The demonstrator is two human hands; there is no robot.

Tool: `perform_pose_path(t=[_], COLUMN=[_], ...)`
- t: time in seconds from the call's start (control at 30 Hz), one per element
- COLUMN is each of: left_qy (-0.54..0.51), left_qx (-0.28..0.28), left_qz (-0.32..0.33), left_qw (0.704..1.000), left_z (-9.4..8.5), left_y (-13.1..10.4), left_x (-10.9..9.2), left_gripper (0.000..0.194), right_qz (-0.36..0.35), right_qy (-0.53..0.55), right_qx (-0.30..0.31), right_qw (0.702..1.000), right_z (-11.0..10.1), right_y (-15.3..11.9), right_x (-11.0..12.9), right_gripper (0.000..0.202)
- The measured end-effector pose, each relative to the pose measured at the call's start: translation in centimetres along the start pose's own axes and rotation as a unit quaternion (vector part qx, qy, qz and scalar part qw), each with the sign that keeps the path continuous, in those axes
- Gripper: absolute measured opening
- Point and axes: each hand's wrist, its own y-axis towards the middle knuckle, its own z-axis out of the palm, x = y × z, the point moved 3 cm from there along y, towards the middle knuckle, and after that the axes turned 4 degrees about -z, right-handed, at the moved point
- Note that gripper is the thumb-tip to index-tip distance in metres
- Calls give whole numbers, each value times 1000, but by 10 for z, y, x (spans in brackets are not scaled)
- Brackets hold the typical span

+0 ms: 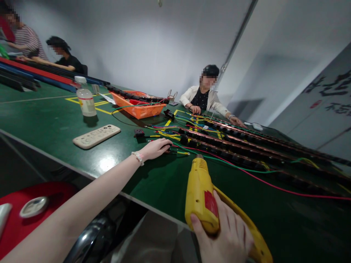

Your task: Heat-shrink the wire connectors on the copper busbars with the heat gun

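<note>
My right hand (226, 232) is wrapped around a yellow heat gun (195, 193) with a red label, its nozzle pointing away from me toward the wires. Reaching across the table's near side, my left hand (157, 148) has its fingers curled down over a small dark piece, mostly hidden beneath them. A yellow-green wire (179, 152) with a ring terminal sticks out just right of those fingers. Close by run a red wire (246, 173) and a green wire (233, 164). A small black connector (139, 133) lies left of the wire ends.
Long black-and-copper bars (233, 149) fill the right of the green table (153, 182). An orange basket (139, 110), a bottle (86, 100) and a beige power strip (96, 137) stand to the left. A co-worker (204, 93) sits opposite; other people are at the far left.
</note>
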Motion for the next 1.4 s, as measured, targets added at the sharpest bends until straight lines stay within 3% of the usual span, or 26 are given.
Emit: perform_pose_path(t=[0.57,0.77,1.03,1.4], left_qy=[4,-5,-3,-5], left_qx=[-12,-12,-6,-6], left_qz=[-4,-12,-15,-15], left_qw=[1000,1000,1000,1000], left_z=[3,2,-1,0], left_y=[2,1,0,0], left_x=[9,9,7,5], left_gripper=[34,34,33,32], right_qz=[-55,-106,-107,-109], right_qy=[135,130,135,91], right_qx=[23,18,26,6], right_qw=[989,986,985,990], right_z=[7,5,5,5], right_y=[4,7,8,6], right_x=[61,59,45,7], right_gripper=[83,97,93,81])
